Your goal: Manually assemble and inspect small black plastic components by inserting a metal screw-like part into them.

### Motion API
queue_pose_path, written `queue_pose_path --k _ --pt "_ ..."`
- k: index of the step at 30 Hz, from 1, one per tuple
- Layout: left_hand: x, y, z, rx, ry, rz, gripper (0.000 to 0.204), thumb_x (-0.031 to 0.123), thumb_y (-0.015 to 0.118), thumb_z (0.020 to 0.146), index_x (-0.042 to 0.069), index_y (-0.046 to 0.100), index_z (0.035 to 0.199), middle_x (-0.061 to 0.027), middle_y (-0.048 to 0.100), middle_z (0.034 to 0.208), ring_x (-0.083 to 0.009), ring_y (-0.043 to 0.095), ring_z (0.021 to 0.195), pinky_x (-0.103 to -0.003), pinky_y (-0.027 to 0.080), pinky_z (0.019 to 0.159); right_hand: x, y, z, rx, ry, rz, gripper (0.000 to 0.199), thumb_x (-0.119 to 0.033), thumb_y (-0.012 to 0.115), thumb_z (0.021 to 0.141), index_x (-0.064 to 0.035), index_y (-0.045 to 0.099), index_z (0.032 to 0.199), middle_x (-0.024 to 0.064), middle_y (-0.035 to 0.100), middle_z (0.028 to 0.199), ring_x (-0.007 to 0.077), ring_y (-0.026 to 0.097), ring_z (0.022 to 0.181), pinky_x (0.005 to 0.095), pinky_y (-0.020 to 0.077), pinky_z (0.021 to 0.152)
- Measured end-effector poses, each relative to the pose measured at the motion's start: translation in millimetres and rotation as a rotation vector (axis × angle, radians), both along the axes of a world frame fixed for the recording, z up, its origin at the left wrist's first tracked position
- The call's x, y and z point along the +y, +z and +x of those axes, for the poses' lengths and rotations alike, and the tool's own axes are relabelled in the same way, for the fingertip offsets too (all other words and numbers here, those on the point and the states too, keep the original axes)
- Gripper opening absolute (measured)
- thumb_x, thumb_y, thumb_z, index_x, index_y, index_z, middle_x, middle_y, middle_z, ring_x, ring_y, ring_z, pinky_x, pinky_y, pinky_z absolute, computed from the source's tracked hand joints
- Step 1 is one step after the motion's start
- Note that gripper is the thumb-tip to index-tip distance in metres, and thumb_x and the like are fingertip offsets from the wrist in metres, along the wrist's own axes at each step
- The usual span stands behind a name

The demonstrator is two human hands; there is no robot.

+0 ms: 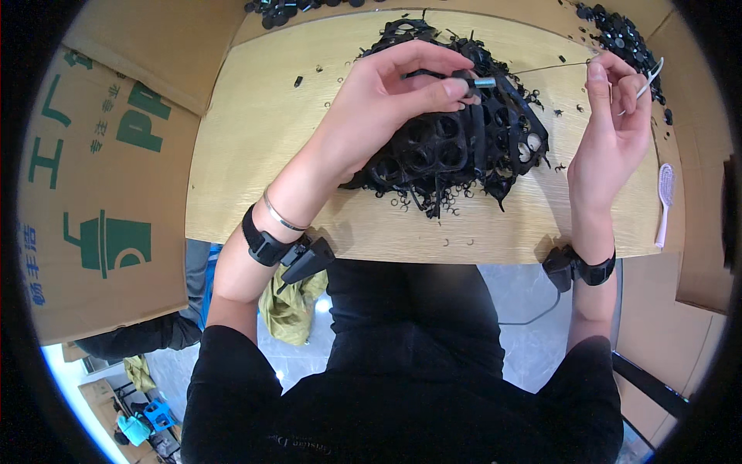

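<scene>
My left hand (379, 97) is closed over a black rubber part with a short metal stud (485, 83) pointing right from the fingertips. Under it lies a heap of black molded rubber pieces (421, 151), full of round holes and ragged strips. At the right, my right hand (610, 135) pinches the end of a thin dark strand (553, 69) that runs left toward the heap. A slim white tool (653, 76) sticks out between that hand's fingers; its lower part is hidden.
Black round parts (618, 35) are piled at the far right corner, with more (282, 11) at the far left. Small curved scraps (446, 242) are scattered over the wooden table (263, 155). A lilac brush (665, 203) lies near the right edge. A large cardboard box (116, 185) stands left.
</scene>
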State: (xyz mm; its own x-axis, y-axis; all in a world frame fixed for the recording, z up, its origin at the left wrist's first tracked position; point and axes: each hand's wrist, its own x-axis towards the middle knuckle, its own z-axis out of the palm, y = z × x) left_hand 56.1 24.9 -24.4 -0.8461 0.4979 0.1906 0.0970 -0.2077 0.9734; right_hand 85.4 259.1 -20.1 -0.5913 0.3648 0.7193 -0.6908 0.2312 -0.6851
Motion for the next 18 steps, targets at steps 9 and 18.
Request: queue_pose_path --k 9,18 --pt "1 0 -3 -0.193 -0.120 0.110 0.025 0.022 0.055 0.100 -0.002 0.058 0.107 -0.0134 0.065 0.099 -0.0241 0.068 0.100 -0.032 0.056 0.091 -26 -1 4 -0.355 0.436 0.238 0.032 0.003 0.068 0.085 0.0018 0.058 0.115 0.0083 0.067 0.115 0.0155 0.060 0.110 0.0301 0.0463 0.094" --pt "1 3 -1 -0.053 0.023 -0.054 0.016 0.004 0.068 0.088 -0.002 0.060 0.100 -0.0103 0.065 0.103 -0.0200 0.066 0.101 -0.031 0.054 0.092 -32 -4 14 -0.510 0.356 0.048 0.014 0.007 0.066 0.087 0.0034 0.061 0.100 0.0084 0.068 0.098 0.0116 0.065 0.088 0.0254 0.0525 0.083"
